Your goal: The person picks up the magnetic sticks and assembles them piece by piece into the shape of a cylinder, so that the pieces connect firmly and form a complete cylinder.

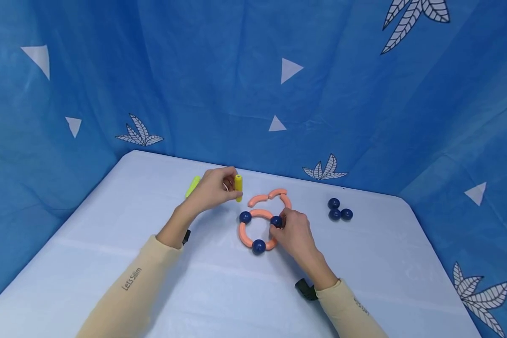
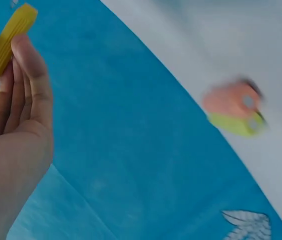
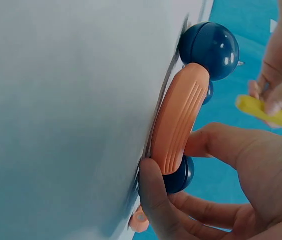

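My left hand (image 1: 213,188) pinches a short yellow stick (image 1: 238,188) between thumb and fingers, raised above the table. In the left wrist view the yellow stick (image 2: 5,57) shows ridges along its side. My right hand (image 1: 296,233) grips a dark blue ball (image 1: 275,221) on the right of a ring of curved orange sticks (image 1: 243,235) joined by balls. Other blue balls in the ring sit at its left (image 1: 245,217) and front (image 1: 259,247). Seen from the right wrist, thumb and fingers surround the ball (image 3: 179,176) and touch the end of a curved orange stick (image 3: 179,120).
Behind the ring lie loose curved orange sticks (image 1: 257,200). A cluster of dark blue balls (image 1: 334,214) rests on the white table (image 1: 384,263) to the right. Near my left hand is a yellow-green stick (image 1: 192,186). A blue patterned curtain (image 1: 236,94) hangs behind the table.
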`<state>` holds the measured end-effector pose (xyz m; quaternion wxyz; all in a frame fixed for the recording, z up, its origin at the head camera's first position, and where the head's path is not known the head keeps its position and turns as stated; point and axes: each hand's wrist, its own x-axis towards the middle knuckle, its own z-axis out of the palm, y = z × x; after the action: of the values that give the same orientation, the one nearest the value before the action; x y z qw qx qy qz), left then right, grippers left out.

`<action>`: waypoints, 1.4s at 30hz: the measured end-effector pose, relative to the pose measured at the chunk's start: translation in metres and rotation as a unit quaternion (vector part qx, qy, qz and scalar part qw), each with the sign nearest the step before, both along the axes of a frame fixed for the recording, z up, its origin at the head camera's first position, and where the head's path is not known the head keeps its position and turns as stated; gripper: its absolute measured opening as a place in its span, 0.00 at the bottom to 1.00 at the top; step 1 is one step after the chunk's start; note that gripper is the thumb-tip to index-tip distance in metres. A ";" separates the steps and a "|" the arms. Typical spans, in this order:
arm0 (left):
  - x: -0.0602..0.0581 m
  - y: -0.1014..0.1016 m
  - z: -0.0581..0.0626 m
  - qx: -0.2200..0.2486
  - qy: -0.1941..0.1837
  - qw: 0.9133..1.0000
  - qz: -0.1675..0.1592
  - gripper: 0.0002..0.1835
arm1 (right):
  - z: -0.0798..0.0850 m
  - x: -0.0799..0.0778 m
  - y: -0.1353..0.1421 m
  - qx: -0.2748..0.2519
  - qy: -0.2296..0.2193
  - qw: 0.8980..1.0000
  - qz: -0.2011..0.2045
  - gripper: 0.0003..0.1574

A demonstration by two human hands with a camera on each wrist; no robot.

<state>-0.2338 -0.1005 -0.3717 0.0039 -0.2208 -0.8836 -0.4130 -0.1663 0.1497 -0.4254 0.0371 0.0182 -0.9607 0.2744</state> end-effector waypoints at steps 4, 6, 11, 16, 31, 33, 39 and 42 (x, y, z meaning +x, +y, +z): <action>0.007 0.017 -0.002 -0.016 -0.009 0.999 -0.043 0.12 | 0.001 0.001 0.000 0.010 0.000 1.000 -0.004 0.12; 0.006 0.021 -0.010 -0.040 -0.024 0.997 -0.064 0.12 | 0.002 0.002 -0.001 0.017 -0.004 1.000 -0.005 0.14; 0.005 0.029 -0.030 -0.089 -0.058 0.991 -0.086 0.10 | 0.004 0.004 0.000 0.029 -0.008 1.000 0.008 0.15; 0.007 0.030 -0.034 -0.103 -0.076 0.990 -0.066 0.10 | 0.011 0.007 0.001 0.063 -0.009 0.998 0.023 0.24; 0.010 0.038 -0.033 -0.109 -0.083 0.984 -0.110 0.09 | 0.022 0.010 0.000 0.044 -0.066 0.993 0.089 0.21; 0.011 0.041 -0.034 -0.105 -0.082 0.983 -0.126 0.10 | 0.022 0.008 0.001 0.031 -0.054 0.994 0.086 0.16; 0.014 0.048 -0.036 -0.091 -0.093 0.976 -0.177 0.10 | 0.016 0.000 0.003 -0.054 -0.078 0.987 0.126 0.25; 0.014 0.050 -0.035 -0.085 -0.095 0.973 -0.195 0.13 | 0.011 -0.002 0.005 -0.069 -0.083 0.984 0.145 0.25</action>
<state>-0.2194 -0.0510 -0.4065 -0.1788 -0.3481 -0.8517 -0.3486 -0.1688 0.1548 -0.4144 -0.0813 0.1315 -0.9265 0.3432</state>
